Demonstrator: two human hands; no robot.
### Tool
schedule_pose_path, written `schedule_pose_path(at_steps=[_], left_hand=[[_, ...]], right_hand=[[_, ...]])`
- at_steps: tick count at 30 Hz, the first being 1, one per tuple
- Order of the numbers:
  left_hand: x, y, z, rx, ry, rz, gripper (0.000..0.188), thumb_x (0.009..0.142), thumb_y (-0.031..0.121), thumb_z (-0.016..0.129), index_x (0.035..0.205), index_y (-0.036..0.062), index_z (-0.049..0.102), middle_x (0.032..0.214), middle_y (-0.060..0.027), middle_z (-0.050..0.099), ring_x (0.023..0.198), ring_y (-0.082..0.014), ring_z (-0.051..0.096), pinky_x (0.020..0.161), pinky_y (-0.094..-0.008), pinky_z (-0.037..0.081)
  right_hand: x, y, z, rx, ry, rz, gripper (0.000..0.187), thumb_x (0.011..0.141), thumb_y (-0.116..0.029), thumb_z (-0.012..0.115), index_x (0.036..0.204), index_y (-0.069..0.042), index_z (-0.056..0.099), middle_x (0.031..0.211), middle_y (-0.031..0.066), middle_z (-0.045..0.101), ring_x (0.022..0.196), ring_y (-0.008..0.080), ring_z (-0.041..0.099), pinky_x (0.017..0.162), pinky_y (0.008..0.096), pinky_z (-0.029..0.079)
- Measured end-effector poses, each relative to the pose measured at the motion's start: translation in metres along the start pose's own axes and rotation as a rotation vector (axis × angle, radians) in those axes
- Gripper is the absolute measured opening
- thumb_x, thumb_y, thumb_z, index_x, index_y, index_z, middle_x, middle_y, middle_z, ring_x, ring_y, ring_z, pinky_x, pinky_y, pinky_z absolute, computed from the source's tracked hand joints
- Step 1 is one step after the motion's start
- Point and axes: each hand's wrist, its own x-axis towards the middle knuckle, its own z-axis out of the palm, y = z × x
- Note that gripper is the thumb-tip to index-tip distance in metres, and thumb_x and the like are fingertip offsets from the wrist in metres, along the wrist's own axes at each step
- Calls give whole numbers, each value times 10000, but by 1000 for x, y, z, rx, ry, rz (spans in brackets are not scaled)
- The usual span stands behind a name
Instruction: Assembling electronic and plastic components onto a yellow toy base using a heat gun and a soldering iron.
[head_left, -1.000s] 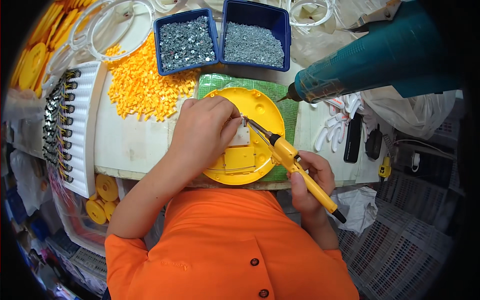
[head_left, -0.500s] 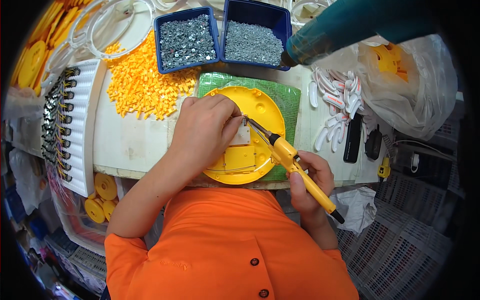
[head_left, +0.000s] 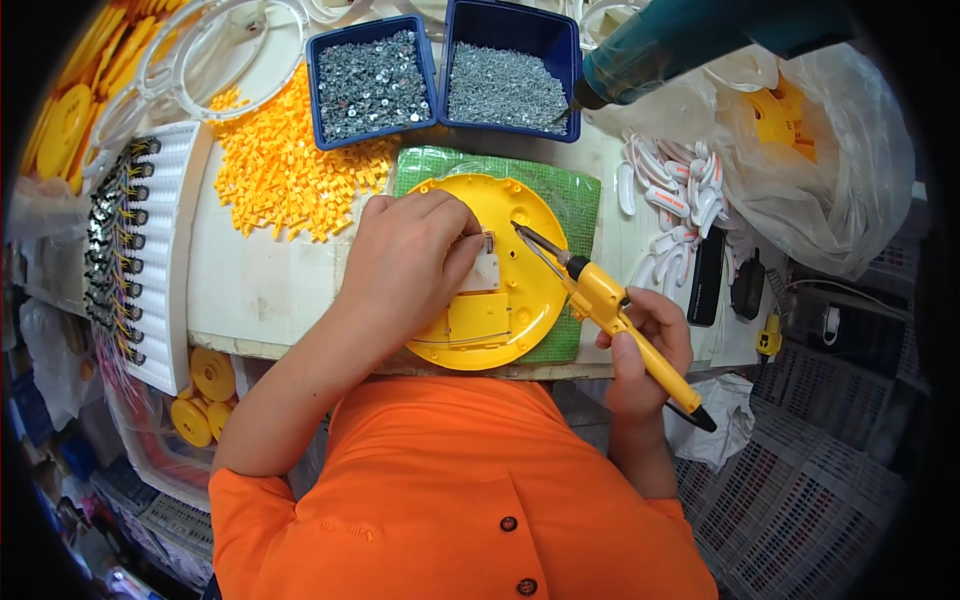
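Observation:
A round yellow plastic shell [head_left: 535,290] lies open side up on a green mat [head_left: 590,210]. Inside it are a small white part [head_left: 484,274] and a yellow rectangular cover [head_left: 478,318]. My left hand [head_left: 415,250] rests over the shell's left side, thumb and fingers pinched together beside a small metal piece above the white part; what they grip is hidden. In my right hand [head_left: 650,345] is a yellow soldering iron [head_left: 605,300] with a thin feed tube along its tip. That tip hangs over the shell, right of the metal piece and apart from it.
Two blue bins hold washer-like pieces [head_left: 375,85] and screws [head_left: 505,85]. Yellow small parts [head_left: 290,160] are heaped at the left, near a white foam tray [head_left: 165,250] of wired components. A teal power tool [head_left: 690,45] overhangs the right; white curved pieces [head_left: 670,200] lie below.
My right hand has drawn the soldering iron right and slightly down, so its tip has left the metal piece by my left fingers. My left hand stays in place.

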Motion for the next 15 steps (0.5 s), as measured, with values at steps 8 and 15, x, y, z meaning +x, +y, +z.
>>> schedule_pose_path(at_steps=[8,15], left_hand=[[1,2,-2,0,-16,-14,116,877,189,732,865,84,685,892,-60,699,870,-270,659,793,-406,422],[1,2,-3,-9,-20,-15,116,881,188,729,857,82,687,899,-61,703,868,-271,659,791,-405,424]], right_hand=[[24,15,-18,261,40,186,412,906,-201,606,1206,80,608,1029,131,663,747,142,608,645,281,499],[26,23,-18,300,77,215,326,992,-171,542,1183,78,626,961,122,663,702,135,606,638,278,500]])
